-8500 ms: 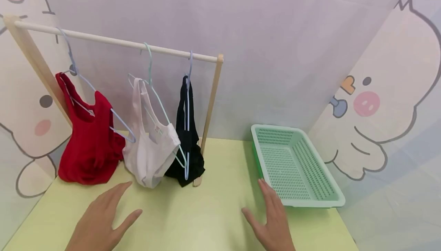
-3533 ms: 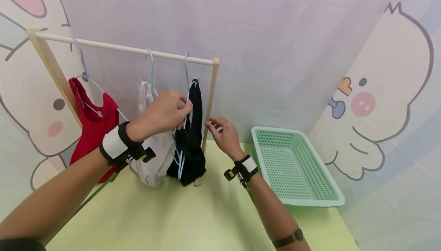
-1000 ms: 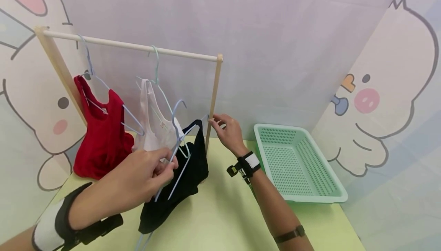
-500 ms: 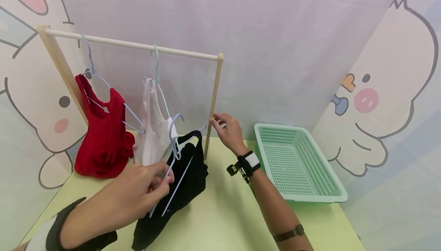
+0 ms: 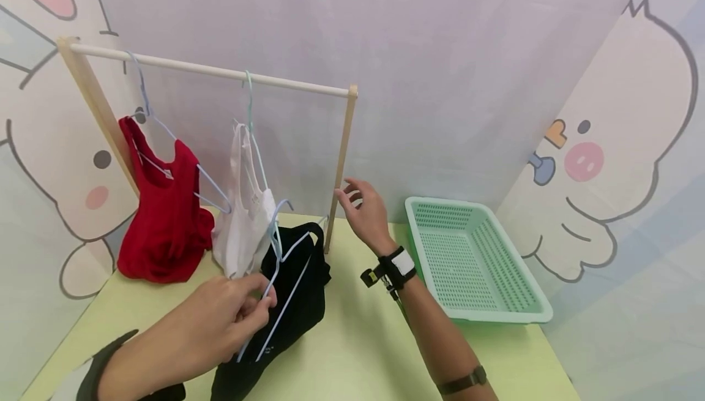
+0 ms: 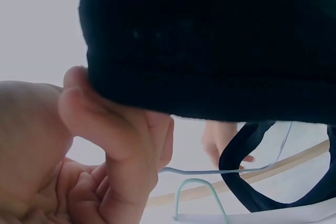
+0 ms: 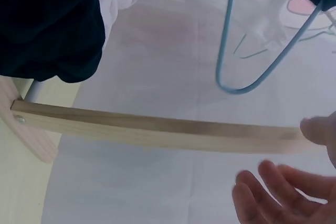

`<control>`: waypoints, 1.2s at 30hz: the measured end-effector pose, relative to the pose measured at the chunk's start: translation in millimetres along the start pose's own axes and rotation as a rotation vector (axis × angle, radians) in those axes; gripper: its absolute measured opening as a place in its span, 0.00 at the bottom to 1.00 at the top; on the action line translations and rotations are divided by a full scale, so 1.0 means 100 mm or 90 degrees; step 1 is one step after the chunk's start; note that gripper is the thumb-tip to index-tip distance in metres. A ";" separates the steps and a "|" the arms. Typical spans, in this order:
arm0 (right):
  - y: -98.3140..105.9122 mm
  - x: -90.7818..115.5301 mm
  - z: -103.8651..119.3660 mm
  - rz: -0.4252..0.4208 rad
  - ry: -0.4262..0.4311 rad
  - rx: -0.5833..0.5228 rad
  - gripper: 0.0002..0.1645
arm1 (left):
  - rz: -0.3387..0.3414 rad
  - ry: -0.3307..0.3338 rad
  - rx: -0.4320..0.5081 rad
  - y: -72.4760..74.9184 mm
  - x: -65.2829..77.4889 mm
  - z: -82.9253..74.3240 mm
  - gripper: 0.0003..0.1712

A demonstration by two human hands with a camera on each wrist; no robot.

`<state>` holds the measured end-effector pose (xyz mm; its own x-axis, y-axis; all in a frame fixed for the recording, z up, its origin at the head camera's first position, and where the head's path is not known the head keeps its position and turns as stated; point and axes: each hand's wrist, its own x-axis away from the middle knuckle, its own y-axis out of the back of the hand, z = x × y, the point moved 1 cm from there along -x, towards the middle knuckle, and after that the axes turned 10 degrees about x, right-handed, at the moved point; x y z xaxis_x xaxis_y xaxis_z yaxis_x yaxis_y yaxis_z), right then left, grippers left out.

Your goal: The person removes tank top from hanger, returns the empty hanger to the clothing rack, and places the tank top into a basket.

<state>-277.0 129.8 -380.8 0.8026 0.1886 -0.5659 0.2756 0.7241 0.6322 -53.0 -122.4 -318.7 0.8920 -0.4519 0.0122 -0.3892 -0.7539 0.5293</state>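
Note:
My left hand (image 5: 215, 321) pinches the pale blue clothes hanger (image 5: 292, 291) along one arm, low over the front left of the table. On that hanger is a black sleeveless top (image 5: 303, 315); its dark fabric (image 6: 210, 40) fills much of the left wrist view. My right hand (image 5: 366, 214) is beside the right post (image 5: 344, 150) of a wooden clothes rack. In the right wrist view its relaxed fingers (image 7: 273, 187) are off the post, with the thumb close to it. A red top (image 5: 162, 223) and a white top (image 5: 242, 229) hang from the rack's rod (image 5: 193, 69) on hangers.
A green plastic basket (image 5: 537, 312) stands on the yellow table (image 5: 352, 358) at the right. Behind, a pale curtain (image 5: 440, 70) printed with cartoon animals closes off the back and sides. The white top hangs right behind the black one.
My left hand has taken the hanger with the black top off the rod and drawn it down toward me. My right hand's fingers, earlier at the post, have loosened from it.

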 end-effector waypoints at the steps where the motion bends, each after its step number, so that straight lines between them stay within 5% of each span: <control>1: 0.01 0.03 0.02 -0.022 0.000 -0.009 0.20 | -0.001 0.001 -0.002 -0.01 0.00 0.01 0.12; 6: 0.09 0.22 0.17 -0.085 0.092 -0.094 0.08 | -0.009 0.001 -0.022 -0.03 -0.01 0.02 0.12; 11: 0.09 0.35 0.32 0.100 0.214 -0.191 0.10 | -0.004 -0.016 -0.002 -0.05 -0.02 0.03 0.08; 15: 0.03 0.36 0.38 0.209 0.254 -0.208 0.12 | -0.008 -0.045 0.007 -0.08 -0.05 0.03 0.05; 28: 0.01 0.29 0.26 0.393 0.156 -0.283 0.15 | 0.001 -0.044 -0.003 -0.10 -0.09 0.05 0.05; 36: -0.02 0.27 0.23 0.392 0.119 -0.308 0.14 | 0.014 -0.004 0.009 -0.09 -0.09 0.06 0.08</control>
<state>-243.6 118.3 -385.0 0.6227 0.7239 -0.2969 -0.4817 0.6537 0.5837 -58.8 -114.1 -328.8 0.8819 -0.4710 0.0190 -0.4119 -0.7505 0.5168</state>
